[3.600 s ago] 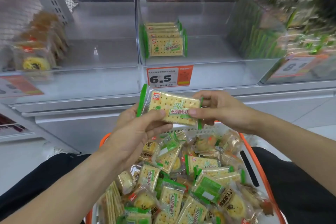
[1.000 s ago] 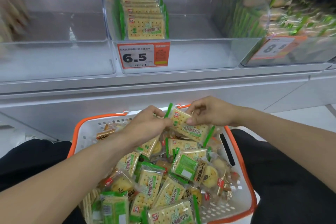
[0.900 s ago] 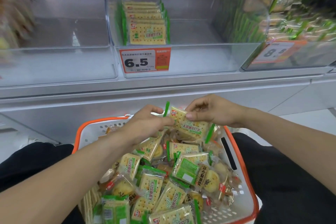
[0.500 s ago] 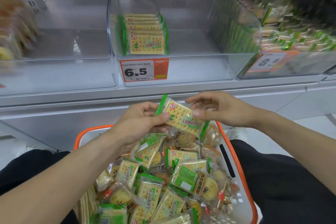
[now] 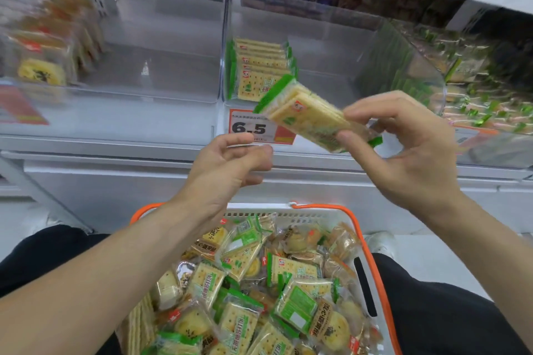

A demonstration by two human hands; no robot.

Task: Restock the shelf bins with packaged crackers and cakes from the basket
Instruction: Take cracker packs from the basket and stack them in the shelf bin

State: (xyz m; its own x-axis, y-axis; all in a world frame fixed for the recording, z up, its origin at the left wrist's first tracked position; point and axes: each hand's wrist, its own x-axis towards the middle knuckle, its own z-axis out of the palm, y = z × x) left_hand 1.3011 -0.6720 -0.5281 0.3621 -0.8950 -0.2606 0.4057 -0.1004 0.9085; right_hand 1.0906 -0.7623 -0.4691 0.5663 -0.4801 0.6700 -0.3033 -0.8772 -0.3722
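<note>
My right hand (image 5: 403,147) pinches a green-edged cracker pack (image 5: 305,117) between thumb and fingers, tilted, in front of the middle clear bin (image 5: 331,46). That bin holds a row of the same cracker packs (image 5: 259,69) at its left side. My left hand (image 5: 227,170) hovers just below and left of the held pack, fingers loosely curled and holding nothing. Below my arms, the white basket with an orange rim (image 5: 360,228) is full of mixed cracker packs and cake packs (image 5: 259,291).
A 6.5 price tag (image 5: 251,128) hangs on the middle bin's front. The left bin (image 5: 144,66) has cake packs (image 5: 43,66) at its far left. The right bin (image 5: 476,89) is piled with green-edged packs. Dark boxes fill the shelf above.
My right hand has lifted the cracker pack up from over the basket toward the middle bin. My left hand has let go of the pack and stays below it.
</note>
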